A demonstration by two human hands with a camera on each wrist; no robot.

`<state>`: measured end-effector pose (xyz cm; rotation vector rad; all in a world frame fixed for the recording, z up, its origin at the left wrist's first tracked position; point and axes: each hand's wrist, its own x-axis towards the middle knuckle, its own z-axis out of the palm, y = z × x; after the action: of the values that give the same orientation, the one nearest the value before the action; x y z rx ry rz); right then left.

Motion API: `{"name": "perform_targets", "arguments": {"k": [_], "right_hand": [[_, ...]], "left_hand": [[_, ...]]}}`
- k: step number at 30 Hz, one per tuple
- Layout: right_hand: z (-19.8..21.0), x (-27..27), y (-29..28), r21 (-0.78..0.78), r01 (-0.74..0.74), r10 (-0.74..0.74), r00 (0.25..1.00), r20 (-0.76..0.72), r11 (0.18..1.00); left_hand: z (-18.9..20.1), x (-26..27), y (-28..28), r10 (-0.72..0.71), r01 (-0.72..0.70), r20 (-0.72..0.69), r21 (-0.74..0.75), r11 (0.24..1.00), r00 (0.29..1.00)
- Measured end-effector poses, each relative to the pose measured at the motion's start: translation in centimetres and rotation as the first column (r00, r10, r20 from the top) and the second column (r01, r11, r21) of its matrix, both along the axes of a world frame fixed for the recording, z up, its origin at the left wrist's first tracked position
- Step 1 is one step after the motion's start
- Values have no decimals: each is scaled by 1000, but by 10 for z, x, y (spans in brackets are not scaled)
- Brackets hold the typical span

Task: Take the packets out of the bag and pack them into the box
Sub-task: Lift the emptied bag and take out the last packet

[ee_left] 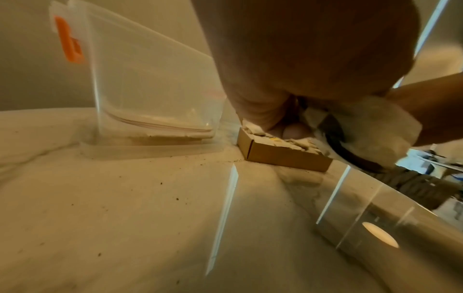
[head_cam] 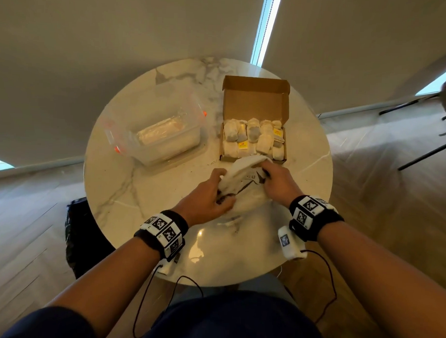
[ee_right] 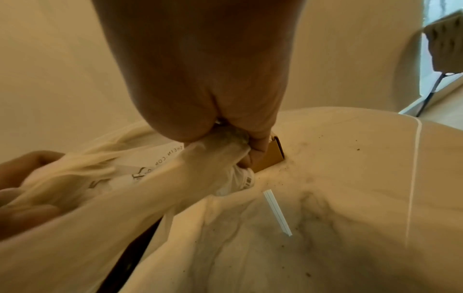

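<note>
A translucent white plastic bag with dark print is bunched between both hands just above the table, in front of the box. My left hand grips its near left end; my right hand grips its far end, fingers curled round the crumpled plastic. The open cardboard box stands behind the bag, lid upright, with several white tea packets packed in its tray; some show yellow tags. In the left wrist view the box lies beyond my fingers and the bag. Whatever is inside the bag is hidden.
A clear plastic container with orange clips stands at the left of the round marble table. Dark crumbs speckle the tabletop. A black bag sits on the floor at the left; chair legs stand at the right.
</note>
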<state>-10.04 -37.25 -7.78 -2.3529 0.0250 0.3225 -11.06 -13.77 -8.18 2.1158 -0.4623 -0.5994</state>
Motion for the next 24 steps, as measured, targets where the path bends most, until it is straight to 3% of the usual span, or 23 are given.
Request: {"name": "perform_targets", "arguments": {"k": [4,8,11,16,18,21,23,24], "right_hand": [[-5,-2,12,4,73,-73,995,70,997],[-13,2,27,19,36,-37,997,69,999],[-7,3,37,49,-17,16,1000,24,999],[15,-18,38,204,-304,317,948,-32,931],[17,-27,35,203,-442,455,891,-19,874],[22,-35,29,125,-587,583,810,68,800],[27,-40,23,175,-607,606,793,64,775],[30,-40,19,225,-591,594,802,62,775]], "left_hand": [[-2,-14,3,-178,174,-36,-86,981,983],[-9,-20,7,-281,279,61,37,960,958],[-8,-21,11,-269,243,164,160,957,949],[-7,-20,18,117,-134,260,48,990,958],[5,-14,13,319,-320,218,-33,947,922],[21,-1,-1,554,-523,193,-191,831,810],[28,3,-14,622,-569,194,-269,777,759],[31,2,-20,612,-556,245,-263,788,752]]}}
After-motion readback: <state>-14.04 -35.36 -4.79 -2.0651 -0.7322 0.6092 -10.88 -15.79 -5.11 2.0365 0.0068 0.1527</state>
